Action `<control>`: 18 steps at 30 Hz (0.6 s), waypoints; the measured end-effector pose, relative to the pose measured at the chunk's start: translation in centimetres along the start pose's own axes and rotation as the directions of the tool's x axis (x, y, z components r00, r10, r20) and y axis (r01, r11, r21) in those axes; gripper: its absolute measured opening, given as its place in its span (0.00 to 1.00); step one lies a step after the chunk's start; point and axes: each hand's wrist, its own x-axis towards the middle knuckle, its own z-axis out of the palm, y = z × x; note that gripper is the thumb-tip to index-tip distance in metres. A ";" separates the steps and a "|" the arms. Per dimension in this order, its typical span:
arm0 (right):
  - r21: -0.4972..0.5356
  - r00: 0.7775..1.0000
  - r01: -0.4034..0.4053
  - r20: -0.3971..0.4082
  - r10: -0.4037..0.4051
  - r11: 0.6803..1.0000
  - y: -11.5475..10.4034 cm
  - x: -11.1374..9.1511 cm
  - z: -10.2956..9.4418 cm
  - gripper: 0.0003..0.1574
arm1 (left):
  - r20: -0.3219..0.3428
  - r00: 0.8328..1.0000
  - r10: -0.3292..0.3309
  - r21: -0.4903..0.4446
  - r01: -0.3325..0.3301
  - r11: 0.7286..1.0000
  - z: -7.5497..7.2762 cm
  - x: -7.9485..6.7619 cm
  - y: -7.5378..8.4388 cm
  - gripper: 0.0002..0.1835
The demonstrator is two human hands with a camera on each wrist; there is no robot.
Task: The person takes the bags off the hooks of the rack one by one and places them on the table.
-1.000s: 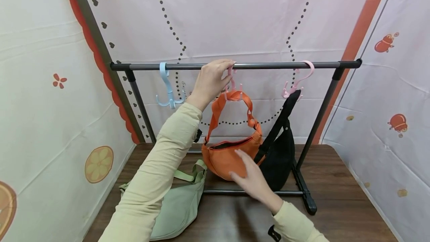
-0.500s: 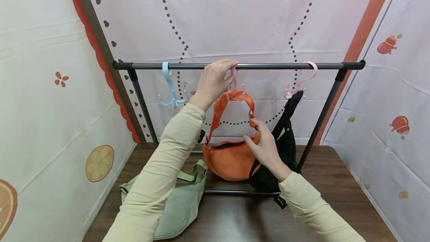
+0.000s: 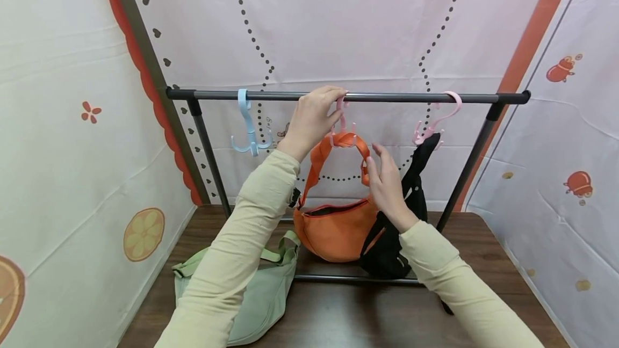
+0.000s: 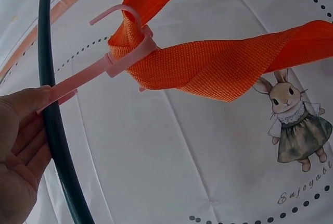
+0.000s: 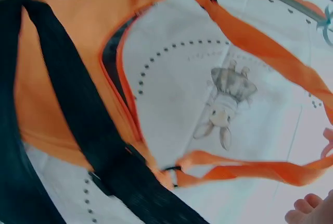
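My left hand (image 3: 316,120) is up at the black rod (image 3: 396,98). In the left wrist view its thumb presses the top of a pink hook (image 4: 83,81) while the fingers lie behind the rod. From that hook hangs an orange bag (image 3: 338,230) by its twisted strap (image 4: 208,62), its zipper partly open. Beside the strap's right side is my right hand (image 3: 389,189), fingers extended upward and gripping nothing; whether it touches the strap is unclear. A black bag (image 3: 387,254) hangs from another pink hook (image 3: 427,129), partly behind the right hand.
A light blue hook (image 3: 250,128) hangs on the rod's left part with no bag on it. On the brown tabletop (image 3: 338,321), a pale green bag (image 3: 263,299) lies at the left, partly behind the left sleeve. Patterned cloth (image 3: 338,26) surrounds the rack.
My right hand has risen from in front of the orange bag to beside its strap. The black bag's lower part has shifted slightly. My left hand stays at the hook.
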 end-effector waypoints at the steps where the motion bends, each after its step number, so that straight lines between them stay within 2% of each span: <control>1: -0.006 1.000 0.006 0.005 -0.006 1.000 -0.1 0.5 -0.1 0.26 | 0.001 1.000 -0.001 0.002 0.001 1.000 0.0 0.0 0.0 0.14; 5: -0.020 0.999 -0.022 0.035 0.023 1.000 -0.5 2.3 -0.4 0.25 | 0.008 1.000 0.000 0.010 0.000 1.000 0.0 -0.1 0.0 0.15; 9: 0.006 0.989 -0.113 0.094 0.112 0.994 -0.8 3.6 -0.7 0.26 | 0.001 1.000 0.008 0.013 -0.008 1.000 0.0 -0.1 -0.1 0.14; 13: 0.012 0.974 -0.179 0.143 0.175 0.984 -1.1 4.4 -0.7 0.25 | -0.012 1.000 0.011 0.013 -0.011 1.000 0.0 0.0 -0.1 0.13; 18: -0.005 0.965 -0.212 0.158 0.211 0.977 -1.3 5.0 -0.5 0.19 | -0.017 1.000 0.010 0.012 -0.010 1.000 0.0 0.0 -0.1 0.14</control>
